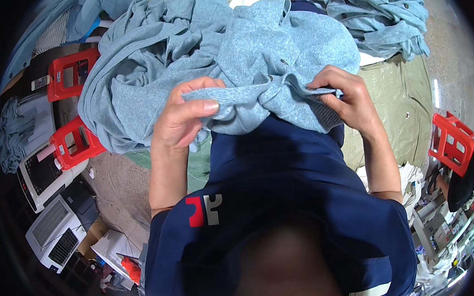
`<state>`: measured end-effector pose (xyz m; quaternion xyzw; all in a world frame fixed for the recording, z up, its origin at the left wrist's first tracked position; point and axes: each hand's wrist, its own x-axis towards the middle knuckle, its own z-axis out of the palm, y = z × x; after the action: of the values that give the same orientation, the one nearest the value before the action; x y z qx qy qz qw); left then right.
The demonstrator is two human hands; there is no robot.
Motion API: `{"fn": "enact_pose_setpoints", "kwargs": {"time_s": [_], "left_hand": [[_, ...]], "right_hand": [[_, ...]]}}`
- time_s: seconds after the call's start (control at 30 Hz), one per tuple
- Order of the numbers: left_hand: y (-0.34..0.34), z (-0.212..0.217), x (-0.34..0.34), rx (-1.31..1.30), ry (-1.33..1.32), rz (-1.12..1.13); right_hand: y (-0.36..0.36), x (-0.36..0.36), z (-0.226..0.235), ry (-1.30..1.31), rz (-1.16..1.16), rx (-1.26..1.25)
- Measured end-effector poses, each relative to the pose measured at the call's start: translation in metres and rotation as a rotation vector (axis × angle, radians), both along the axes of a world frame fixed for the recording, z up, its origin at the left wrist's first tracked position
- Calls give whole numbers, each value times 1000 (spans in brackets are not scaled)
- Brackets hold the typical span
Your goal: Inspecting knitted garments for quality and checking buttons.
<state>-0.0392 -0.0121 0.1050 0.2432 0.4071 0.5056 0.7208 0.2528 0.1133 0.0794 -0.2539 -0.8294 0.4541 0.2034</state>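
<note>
A light blue knit cardigan (288, 43) lies across my lap, with a dark button showing on it. My left hand (188, 110) pinches its ribbed edge between thumb and fingers. At the other end of that edge, my right hand (344, 94) is closed on the knit, thumb and fingertips together. Between the two hands the ribbed band (240, 94) is stretched sideways and a little folded in the middle. A large heap of the same blue knitwear (138, 84) sits against the cardigan on the left.
Another pile of blue knits (380, 21) lies at the far right on a green sheet (400, 97). Red plastic stools (72, 75) stand at the left, another red stool (454, 140) at the right. A white appliance (55, 232) is lower left. Another person's blue clothing (97, 6) shows far left.
</note>
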Motion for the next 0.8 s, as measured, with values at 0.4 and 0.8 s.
{"fn": "enact_pose_setpoints", "kwargs": {"time_s": [0.4,0.8], "left_hand": [[23,16,58,12,359,169],[32,-6,64,-17,240,159]], "right_hand": [[-20,-54,15,355,2,571],[-16,-51,-3,370,-52,673]]}}
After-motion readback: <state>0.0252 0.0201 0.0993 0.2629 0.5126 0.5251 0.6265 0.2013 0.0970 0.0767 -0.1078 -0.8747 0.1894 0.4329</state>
